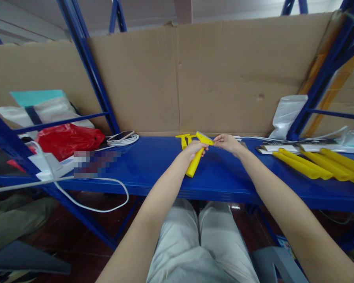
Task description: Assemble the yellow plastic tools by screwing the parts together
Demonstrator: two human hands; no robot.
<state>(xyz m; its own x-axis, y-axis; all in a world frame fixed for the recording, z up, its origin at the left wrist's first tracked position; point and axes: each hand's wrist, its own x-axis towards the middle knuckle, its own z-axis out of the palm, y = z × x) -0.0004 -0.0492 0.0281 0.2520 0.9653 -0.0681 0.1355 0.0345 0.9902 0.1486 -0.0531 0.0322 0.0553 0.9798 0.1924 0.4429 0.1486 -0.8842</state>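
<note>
My left hand (194,150) is wrapped round the thick handle of a yellow scraper (194,163), which slants over the blue shelf with its wide head up and a pale strip along the head's top edge. At the right end of that head, the fingertips of my right hand (227,143) are pinched together on its corner; whether a small part sits between them is hidden. Just behind my left hand lie two yellow T-shaped pieces (183,140), partly covered by it.
Several yellow tube-like handles (301,164) lie on the right of the blue shelf (153,165). A white plastic bag (287,114) leans by the right post. To the left are a phone (120,136) on coiled white cable, a red bag (69,137) and a hanging cable loop (100,211).
</note>
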